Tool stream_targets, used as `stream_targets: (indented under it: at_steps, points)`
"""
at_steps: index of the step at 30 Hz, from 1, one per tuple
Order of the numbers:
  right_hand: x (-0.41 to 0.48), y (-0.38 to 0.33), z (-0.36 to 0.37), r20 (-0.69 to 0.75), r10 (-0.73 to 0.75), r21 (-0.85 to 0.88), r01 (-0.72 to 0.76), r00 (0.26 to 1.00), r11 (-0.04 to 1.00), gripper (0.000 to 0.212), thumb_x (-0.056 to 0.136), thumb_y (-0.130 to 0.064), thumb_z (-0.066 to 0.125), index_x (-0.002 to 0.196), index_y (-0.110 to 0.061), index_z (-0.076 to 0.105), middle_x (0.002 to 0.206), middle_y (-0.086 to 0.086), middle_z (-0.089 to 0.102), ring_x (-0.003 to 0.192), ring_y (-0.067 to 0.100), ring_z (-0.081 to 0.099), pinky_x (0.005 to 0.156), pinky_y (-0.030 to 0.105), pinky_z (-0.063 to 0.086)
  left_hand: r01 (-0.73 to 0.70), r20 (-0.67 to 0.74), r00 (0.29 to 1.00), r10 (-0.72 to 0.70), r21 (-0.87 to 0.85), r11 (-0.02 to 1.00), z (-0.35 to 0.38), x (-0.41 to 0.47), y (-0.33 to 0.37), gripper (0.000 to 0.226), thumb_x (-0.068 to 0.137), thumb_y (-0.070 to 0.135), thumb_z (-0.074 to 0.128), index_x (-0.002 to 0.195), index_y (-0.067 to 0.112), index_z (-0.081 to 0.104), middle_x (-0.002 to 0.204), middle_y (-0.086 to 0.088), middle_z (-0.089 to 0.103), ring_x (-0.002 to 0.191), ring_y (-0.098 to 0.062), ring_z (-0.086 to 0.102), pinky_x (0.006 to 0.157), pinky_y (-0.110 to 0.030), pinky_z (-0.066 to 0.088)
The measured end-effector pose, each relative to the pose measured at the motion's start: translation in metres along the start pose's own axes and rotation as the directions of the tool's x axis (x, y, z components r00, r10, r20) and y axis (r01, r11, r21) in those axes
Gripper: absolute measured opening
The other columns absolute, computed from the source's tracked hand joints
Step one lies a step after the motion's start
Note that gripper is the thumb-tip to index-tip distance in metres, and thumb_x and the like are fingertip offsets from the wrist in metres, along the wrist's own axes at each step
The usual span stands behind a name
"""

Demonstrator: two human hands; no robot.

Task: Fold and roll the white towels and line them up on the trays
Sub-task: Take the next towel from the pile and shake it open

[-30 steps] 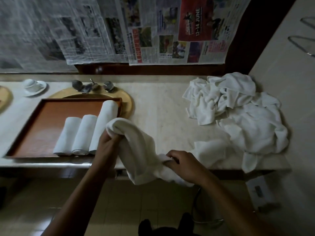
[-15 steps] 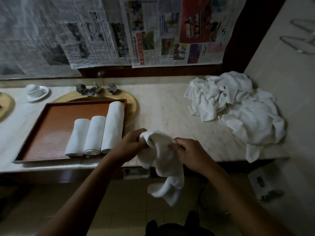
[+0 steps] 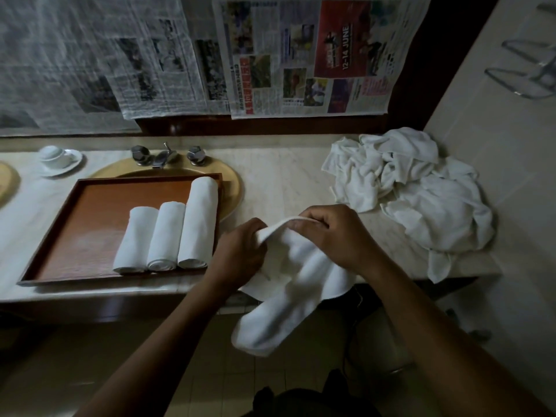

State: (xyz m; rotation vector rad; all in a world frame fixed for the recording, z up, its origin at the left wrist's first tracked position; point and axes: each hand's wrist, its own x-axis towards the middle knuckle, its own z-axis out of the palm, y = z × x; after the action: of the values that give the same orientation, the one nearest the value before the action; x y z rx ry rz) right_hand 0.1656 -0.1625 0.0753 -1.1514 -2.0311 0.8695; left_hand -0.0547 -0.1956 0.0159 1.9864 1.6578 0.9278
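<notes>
marble bench [image 3: 285, 182] carries three rolled towels [image 3: 167, 236] on its tray [image 3: 90, 224]; left hand [image 3: 240, 254] and right hand [image 3: 334, 233] pinch the white towel [image 3: 294, 275], its edge now stretched between them, less bunched than before.

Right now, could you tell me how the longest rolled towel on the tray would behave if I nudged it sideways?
Being a cylinder on the smooth tray, the longest rolled towel would probably roll rather than slide. Leftward, it likely presses into the middle roll beside it. Lifted by one end it may sag, as the unrolled towel hangs limply.
</notes>
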Motion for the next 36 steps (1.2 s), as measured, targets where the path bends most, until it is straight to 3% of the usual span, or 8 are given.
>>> stream_targets:
  at_steps: [4,10,15,18,22,26,32,36]
  points:
    - [-0.006,0.014,-0.031,0.077,0.105,-0.126,-0.094,0.991,0.988,0.017,0.084,-0.042,0.081,0.076,-0.029,0.075,0.074,-0.010,0.072,0.071,0.008,0.069,0.066,0.030,0.053,0.086,-0.003,0.996,-0.086,0.045,0.995,-0.027,-0.007,-0.023,0.018,0.096,0.003,0.064,0.107,0.016,0.070,0.093,0.002,0.068,0.079,-0.012,0.066,0.068,-0.037,0.060]
    - [-0.020,0.043,-0.056,0.056,0.219,-0.230,-0.201,0.974,0.952,0.019,0.083,-0.042,0.082,0.073,-0.028,0.074,0.074,-0.013,0.072,0.073,0.000,0.066,0.062,0.013,0.045,0.064,0.154,0.986,-0.060,-0.017,0.998,-0.053,-0.015,-0.049,0.017,0.103,0.017,0.060,0.094,0.029,0.068,0.086,0.003,0.070,0.074,-0.012,0.070,0.060,-0.033,0.059]
    - [-0.024,0.073,-0.064,0.216,0.339,-0.424,-0.225,0.915,0.877,0.021,0.079,-0.041,0.085,0.070,-0.028,0.070,0.073,-0.006,0.069,0.072,0.005,0.064,0.065,0.024,0.047,0.187,0.148,0.977,-0.153,-0.259,0.947,-0.051,-0.017,-0.055,0.018,0.105,0.024,0.054,0.097,0.016,0.068,0.090,-0.010,0.069,0.083,-0.028,0.068,0.068,-0.052,0.057]
    - [-0.029,0.099,-0.067,0.180,0.438,-0.545,-0.281,0.881,0.790,0.022,0.088,-0.036,0.078,0.073,-0.028,0.065,0.077,-0.002,0.068,0.079,0.016,0.064,0.073,0.034,0.050,0.261,0.191,0.959,-0.209,-0.309,0.915,-0.045,-0.023,-0.063,0.016,0.103,0.021,0.057,0.093,0.022,0.070,0.088,-0.010,0.069,0.082,-0.030,0.067,0.068,-0.052,0.053]
    - [-0.043,0.111,-0.054,0.101,0.460,-0.482,-0.362,0.882,0.798,0.016,0.099,-0.029,0.064,0.084,-0.032,0.060,0.087,-0.005,0.067,0.086,0.017,0.064,0.071,0.032,0.049,0.244,0.191,0.962,-0.193,-0.296,0.924,-0.030,-0.034,-0.061,0.032,0.104,0.014,0.058,0.086,0.039,0.068,0.083,0.007,0.069,0.078,-0.014,0.067,0.066,-0.035,0.055]
    - [-0.051,0.115,-0.039,0.042,0.440,-0.260,-0.415,0.897,0.872,0.018,0.103,-0.020,0.052,0.094,-0.030,0.062,0.094,-0.007,0.068,0.087,0.010,0.064,0.070,0.032,0.053,0.226,0.196,0.964,-0.181,-0.234,0.946,-0.011,-0.034,-0.052,0.005,0.100,0.031,0.064,0.097,0.030,0.068,0.089,0.011,0.071,0.082,-0.004,0.069,0.063,-0.024,0.058]
    - [-0.047,0.133,-0.052,0.125,0.465,-0.287,-0.417,0.876,0.862,0.013,0.085,-0.039,0.081,0.078,-0.032,0.074,0.078,-0.009,0.072,0.076,0.002,0.067,0.066,0.026,0.054,0.295,0.245,0.937,-0.248,-0.178,0.939,-0.004,-0.021,-0.065,0.017,0.103,0.030,0.059,0.094,0.019,0.069,0.088,-0.003,0.071,0.076,-0.015,0.070,0.069,-0.041,0.062]
    - [-0.035,0.152,-0.068,0.163,0.503,-0.436,-0.396,0.849,0.808,0.019,0.081,-0.031,0.087,0.075,-0.041,0.071,0.082,-0.013,0.073,0.082,0.005,0.068,0.074,0.027,0.054,0.274,0.277,0.929,-0.245,-0.071,0.959,-0.011,-0.009,-0.079,0.014,0.101,0.027,0.063,0.088,0.027,0.068,0.080,0.002,0.069,0.073,-0.007,0.067,0.066,-0.032,0.057]
